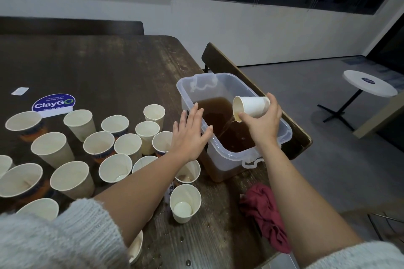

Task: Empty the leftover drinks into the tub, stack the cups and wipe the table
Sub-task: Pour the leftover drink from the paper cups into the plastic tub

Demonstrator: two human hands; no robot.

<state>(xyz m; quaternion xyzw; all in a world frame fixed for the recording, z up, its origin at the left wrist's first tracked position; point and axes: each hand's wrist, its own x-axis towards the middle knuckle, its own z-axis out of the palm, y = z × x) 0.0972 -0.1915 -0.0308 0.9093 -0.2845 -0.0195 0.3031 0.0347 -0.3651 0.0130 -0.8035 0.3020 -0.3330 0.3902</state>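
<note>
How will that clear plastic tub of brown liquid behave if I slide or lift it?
The tub looks roughly half full of brown liquid, so it is probably heavy and apt to slosh. Its thin clear walls may flex when lifted. Drops wet the table near it, so it could slide readily.

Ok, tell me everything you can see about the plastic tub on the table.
The tub is a clear, rectangular plastic box with no lid on it, with clip handles at both short ends. It stands upright at the table's right edge, partly filled with brown liquid. The left hand rests with straight fingers on its near rim; the right hand tips a paper cup above it, pouring a thin stream in.
</note>
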